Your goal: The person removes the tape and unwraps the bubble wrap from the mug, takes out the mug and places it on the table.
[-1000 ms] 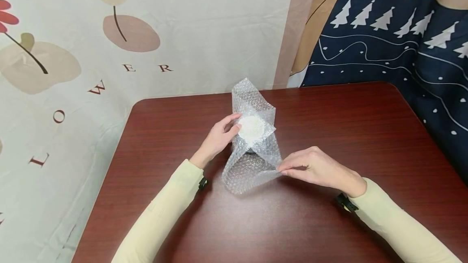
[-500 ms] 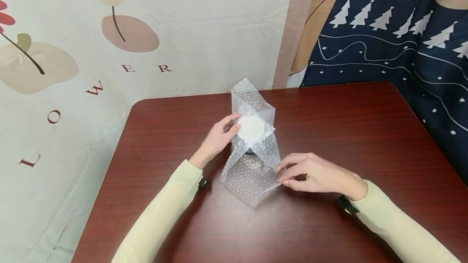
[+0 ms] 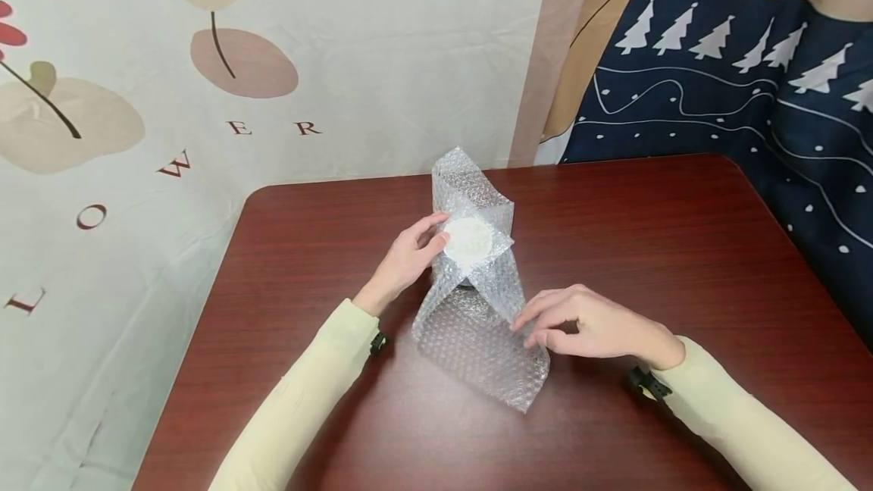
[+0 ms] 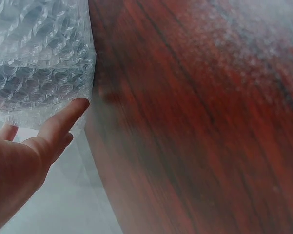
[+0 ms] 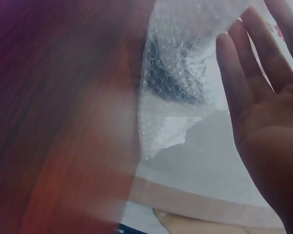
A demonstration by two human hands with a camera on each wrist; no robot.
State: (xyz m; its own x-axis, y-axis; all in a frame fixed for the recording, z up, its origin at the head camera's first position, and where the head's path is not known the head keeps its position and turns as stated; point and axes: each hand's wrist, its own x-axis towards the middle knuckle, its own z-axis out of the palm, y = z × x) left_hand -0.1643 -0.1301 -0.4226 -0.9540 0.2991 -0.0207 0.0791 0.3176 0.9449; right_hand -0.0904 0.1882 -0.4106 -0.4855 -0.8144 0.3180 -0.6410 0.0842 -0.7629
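Observation:
On the table stands an upright round object wrapped in bubble wrap [image 3: 491,275], its bright white top [image 3: 467,239] showing through. A dark part shows low down, through the opening at the front; the rest is hidden by the wrap. My left hand [image 3: 402,260] rests against the left side of the bundle, thumb at the edge of the white top and fingers fairly straight. A loose flap [image 3: 477,354] of the wrap spreads toward me on the table. Over its right edge is my right hand [image 3: 583,320], fingers loosely bent, fingertips right at the plastic and pinching nothing.
The dark red wooden table [image 3: 327,248] has rounded back corners. Behind it hangs a pale cloth [image 3: 382,44] with flower prints and letters. At the right hangs a navy cloth [image 3: 702,108] with white trees. More bubble wrap [image 3: 467,180] sticks up behind the bundle.
My right hand has let go of the front flap, which has unfolded forward and to the right, flatter on the table. The left hand has stayed in place.

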